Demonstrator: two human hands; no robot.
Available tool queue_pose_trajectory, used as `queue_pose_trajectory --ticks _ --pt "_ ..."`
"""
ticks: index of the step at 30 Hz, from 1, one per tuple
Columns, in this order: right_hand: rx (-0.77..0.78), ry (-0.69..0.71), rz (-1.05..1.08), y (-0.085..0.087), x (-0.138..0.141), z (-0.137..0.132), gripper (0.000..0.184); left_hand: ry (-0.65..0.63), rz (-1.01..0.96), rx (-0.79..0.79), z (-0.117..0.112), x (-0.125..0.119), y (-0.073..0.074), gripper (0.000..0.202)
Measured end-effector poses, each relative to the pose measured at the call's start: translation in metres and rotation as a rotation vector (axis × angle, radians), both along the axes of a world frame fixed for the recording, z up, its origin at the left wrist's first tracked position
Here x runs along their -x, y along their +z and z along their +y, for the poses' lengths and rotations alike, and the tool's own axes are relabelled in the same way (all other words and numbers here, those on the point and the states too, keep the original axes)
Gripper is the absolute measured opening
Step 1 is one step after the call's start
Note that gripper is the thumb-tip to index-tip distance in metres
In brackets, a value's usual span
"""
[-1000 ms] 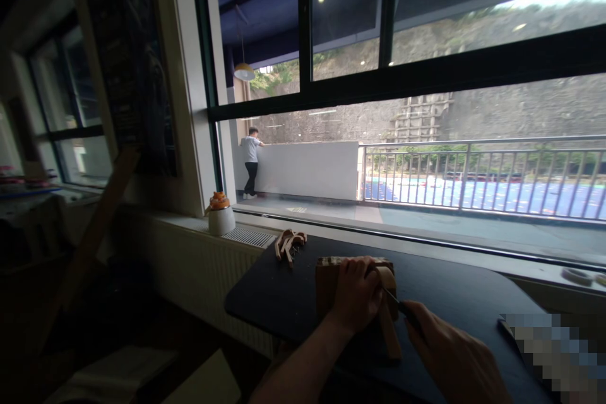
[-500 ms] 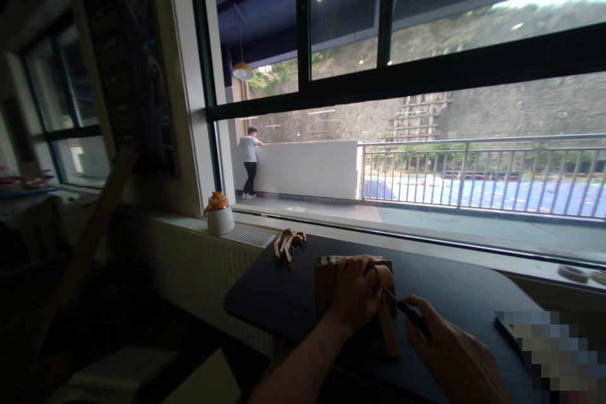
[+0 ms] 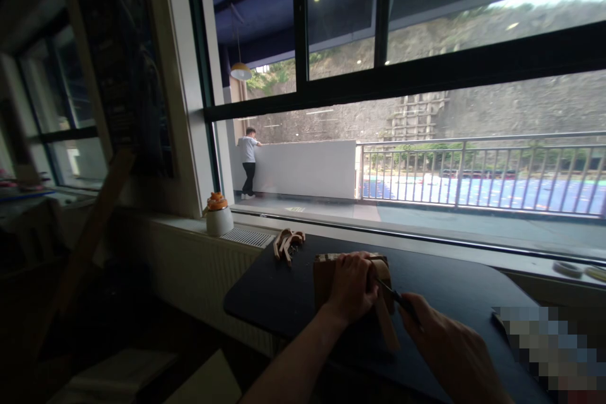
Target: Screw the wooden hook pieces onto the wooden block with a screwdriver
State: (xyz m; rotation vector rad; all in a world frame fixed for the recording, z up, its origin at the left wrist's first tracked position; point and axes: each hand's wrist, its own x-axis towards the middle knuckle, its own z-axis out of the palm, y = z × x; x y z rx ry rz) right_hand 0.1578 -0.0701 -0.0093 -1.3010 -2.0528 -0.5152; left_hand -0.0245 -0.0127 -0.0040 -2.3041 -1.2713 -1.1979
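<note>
A brown wooden block (image 3: 322, 285) stands on the dark table (image 3: 454, 287) in front of me. My left hand (image 3: 351, 287) is closed over its top, holding a pale, curved wooden piece (image 3: 387, 327) against it. The piece's straight end slants down toward me. In my right hand (image 3: 442, 338) is a thin-bladed tool with a dark handle (image 3: 408, 306); its exact kind is too dark to tell. The blade points up and left, its tip at the wooden piece beside my left fingers. My left palm hides part of the block and the piece.
Several curved wooden pieces (image 3: 288, 245) lie at the table's far left corner. A white jar with an orange top (image 3: 219, 214) sits on the sill. Rolls of tape (image 3: 567, 269) rest at the right. Beyond the window a person (image 3: 249, 161) leans on a low wall.
My right hand and the tool have moved slightly left and up, with the blade closer in along the wooden piece. My left hand keeps its hold. The view has shifted a little.
</note>
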Motion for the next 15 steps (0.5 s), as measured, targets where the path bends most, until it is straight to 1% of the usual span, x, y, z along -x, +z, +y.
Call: queue_pose_trajectory --ticks 3,5,7,11,15 --pt "0.098 -0.032 0.053 0.001 0.004 0.001 0.024 0.000 0.001 0.001 0.001 0.001 0.000 0.035" --pt "0.127 -0.046 0.065 0.005 0.005 0.001 0.024 -0.001 0.002 0.002 0.002 0.001 0.001 0.036" --pt "0.096 -0.029 0.056 0.009 0.004 0.001 0.022 -0.001 0.002 0.001 0.001 0.001 0.001 0.037" --pt "-0.050 0.063 0.020 0.018 0.002 0.001 0.026 0.002 -0.002 -0.003 0.000 0.000 0.000 0.038" --pt "-0.074 0.119 -0.034 0.023 0.001 0.001 0.016 -0.001 -0.002 -0.004 -0.001 -0.001 0.001 0.038"
